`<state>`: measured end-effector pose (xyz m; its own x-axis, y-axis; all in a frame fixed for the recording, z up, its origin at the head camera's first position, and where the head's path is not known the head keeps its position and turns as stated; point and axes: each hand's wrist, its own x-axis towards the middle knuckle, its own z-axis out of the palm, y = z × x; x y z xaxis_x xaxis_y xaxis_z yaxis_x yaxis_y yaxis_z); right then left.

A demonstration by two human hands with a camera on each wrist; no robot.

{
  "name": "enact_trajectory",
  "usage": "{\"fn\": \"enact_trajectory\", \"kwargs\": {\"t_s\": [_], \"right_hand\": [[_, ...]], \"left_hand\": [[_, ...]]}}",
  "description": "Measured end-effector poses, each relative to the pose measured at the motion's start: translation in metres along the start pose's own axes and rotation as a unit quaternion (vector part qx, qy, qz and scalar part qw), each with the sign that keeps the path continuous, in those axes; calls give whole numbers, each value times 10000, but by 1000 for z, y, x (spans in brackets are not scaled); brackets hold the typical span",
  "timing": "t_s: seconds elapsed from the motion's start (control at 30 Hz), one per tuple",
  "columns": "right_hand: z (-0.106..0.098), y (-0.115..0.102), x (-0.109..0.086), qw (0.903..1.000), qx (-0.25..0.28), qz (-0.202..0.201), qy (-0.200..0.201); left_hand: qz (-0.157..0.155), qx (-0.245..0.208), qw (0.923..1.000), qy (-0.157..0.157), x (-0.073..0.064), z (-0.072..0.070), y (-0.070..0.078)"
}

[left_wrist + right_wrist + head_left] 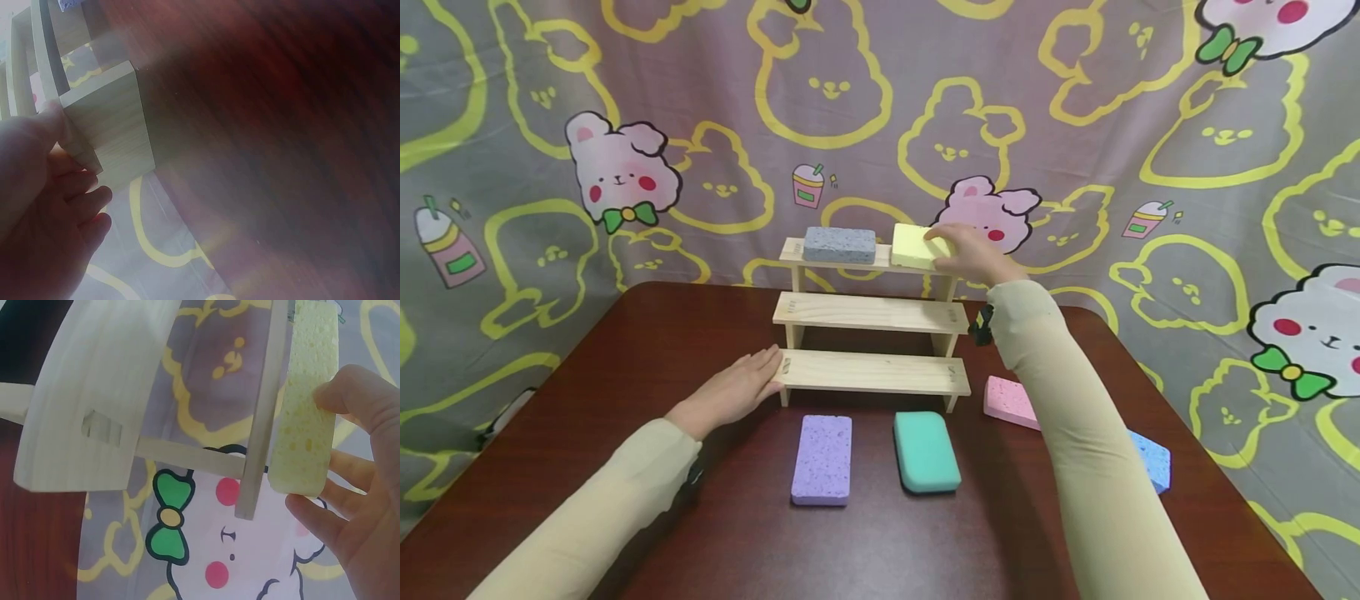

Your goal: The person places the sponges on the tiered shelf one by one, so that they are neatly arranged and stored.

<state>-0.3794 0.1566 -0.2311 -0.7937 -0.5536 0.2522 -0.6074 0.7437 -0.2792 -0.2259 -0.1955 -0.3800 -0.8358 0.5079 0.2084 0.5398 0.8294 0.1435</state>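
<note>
Head view: the right hand (976, 252) grips the yellow sponge (912, 247) at the right end of the top tier of the wooden shelf (871, 312); a strip of board parts it from the grey sponge (839, 245). The left hand (735, 389) lies at the bottom tier's left end. Tabletop shows between the purple sponge (822, 460) and the green sponge (927, 452), in front; the pink sponge (1009, 402) lies to the right, and the blue sponge (1152, 462), half hidden by a sleeve (1090, 450), near the table's (715, 517) right edge. Left wrist view adds the left thumb and bent fingers pinching the board's end. Right wrist view reveals the yellow sponge's narrow face beside the top board, thumb against it; whether sponge and board touch, I cannot tell.
</note>
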Motion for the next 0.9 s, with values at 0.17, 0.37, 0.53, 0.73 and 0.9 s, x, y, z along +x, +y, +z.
{"fn": "enact_trajectory", "kwargs": {"t_s": [0.17,0.37,0.53,0.73,0.9], "right_hand": [[4,-2,2,10000,4,72,-55],[9,-1,7,9997,120,70,-184],[12,0,7,9996,174,-98,-182],[15,0,9,9995,155,-248,-152],[18,0,10,9993,92,-343,-132]], "left_hand": [[-25,-10,10000,-21,0,0,0],[-53,-5,10000,-45,0,-1,0],[-52,-1,10000,-56,1,-1,0],[-92,5,9999,-100,1,1,-2],[-63,28,9999,-85,1,3,-3]]}}
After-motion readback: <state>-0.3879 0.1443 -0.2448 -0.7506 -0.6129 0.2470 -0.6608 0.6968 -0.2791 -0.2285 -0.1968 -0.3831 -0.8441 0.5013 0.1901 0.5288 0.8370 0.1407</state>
